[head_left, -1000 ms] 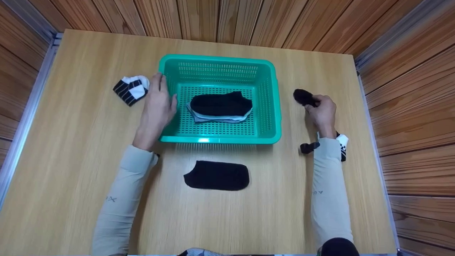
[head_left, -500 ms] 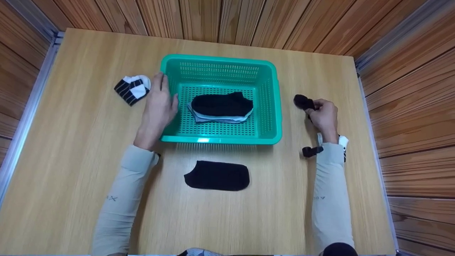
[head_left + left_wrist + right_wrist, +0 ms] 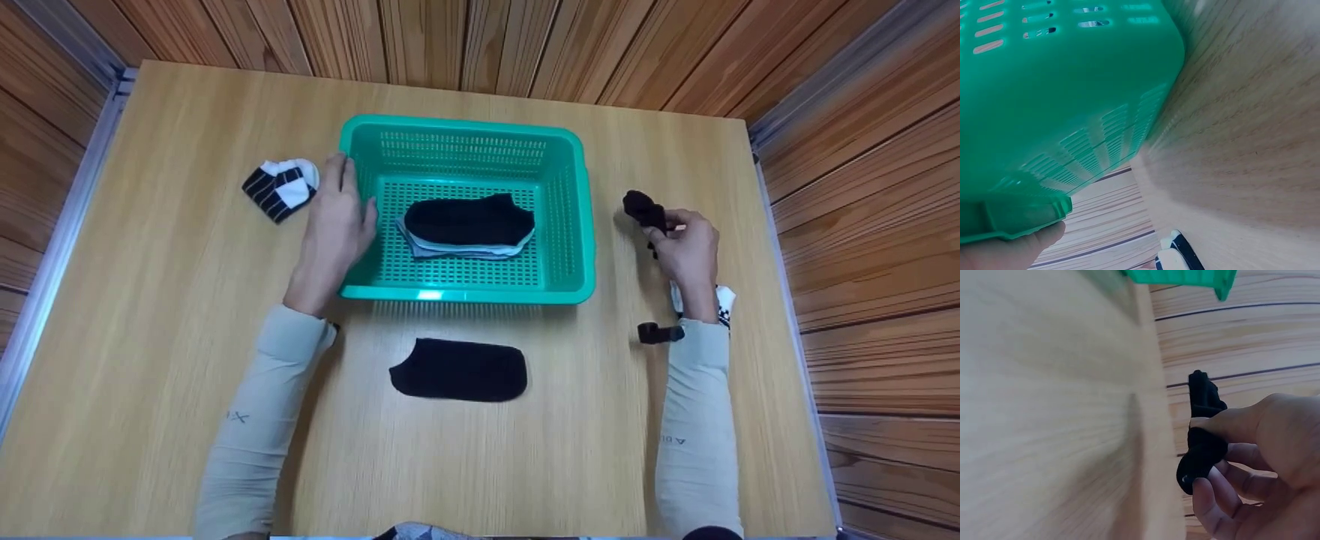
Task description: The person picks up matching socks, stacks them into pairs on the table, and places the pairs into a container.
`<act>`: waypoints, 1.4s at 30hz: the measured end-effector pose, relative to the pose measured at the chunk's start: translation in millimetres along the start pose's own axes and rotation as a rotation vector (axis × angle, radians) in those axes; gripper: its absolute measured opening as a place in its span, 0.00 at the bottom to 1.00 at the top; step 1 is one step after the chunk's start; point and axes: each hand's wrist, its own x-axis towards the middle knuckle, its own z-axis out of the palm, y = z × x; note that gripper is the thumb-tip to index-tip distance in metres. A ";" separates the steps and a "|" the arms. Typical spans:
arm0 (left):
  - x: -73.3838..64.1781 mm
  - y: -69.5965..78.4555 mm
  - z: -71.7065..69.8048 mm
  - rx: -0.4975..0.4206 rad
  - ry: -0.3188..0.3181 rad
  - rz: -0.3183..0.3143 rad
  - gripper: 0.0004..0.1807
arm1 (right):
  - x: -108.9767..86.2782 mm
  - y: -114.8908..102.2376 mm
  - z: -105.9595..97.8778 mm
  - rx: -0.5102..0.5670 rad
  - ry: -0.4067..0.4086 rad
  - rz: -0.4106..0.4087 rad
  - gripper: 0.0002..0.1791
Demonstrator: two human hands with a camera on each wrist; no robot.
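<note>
My right hand (image 3: pixel 688 251) pinches a bunched black sock (image 3: pixel 643 210) between thumb and fingers, just above the table to the right of the green basket (image 3: pixel 465 295). The right wrist view shows the thumb pressed across the same black sock (image 3: pixel 1206 444). On the basket's left rim, my left hand (image 3: pixel 335 225) holds on, its thumb on the inner side; a fingertip shows under the rim in the left wrist view. Inside the basket lies a stack of folded socks (image 3: pixel 469 221), black on top with pale ones beneath. A flat black sock (image 3: pixel 459 370) lies in front of the basket.
A folded black-and-white sock (image 3: pixel 280 189) lies left of the basket, close to my left hand. Another black-and-white sock (image 3: pixel 725 301) sits partly hidden behind my right wrist. Wood-panelled walls (image 3: pixel 450 41) border the table (image 3: pixel 585 450).
My right hand has drawn slightly back toward the front edge with the black sock, whose shape has shifted in the fingers. The left hand and basket stay practically in place.
</note>
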 end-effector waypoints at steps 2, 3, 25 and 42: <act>0.3 0.2 0.0 -0.004 -0.009 -0.008 0.37 | -5.7 -3.1 -0.4 0.012 0.020 -0.015 0.21; 0.4 0.3 0.0 -0.004 -0.011 -0.009 0.37 | -8.7 -4.9 -0.7 0.019 0.030 -0.020 0.21; -1.0 1.5 -1.5 0.001 -0.009 -0.014 0.37 | -95.2 -38.7 -2.5 0.265 0.198 -0.250 0.13; 0.1 1.4 -2.1 0.025 -0.010 -0.033 0.36 | -179.6 -54.7 38.6 0.543 0.027 -0.459 0.18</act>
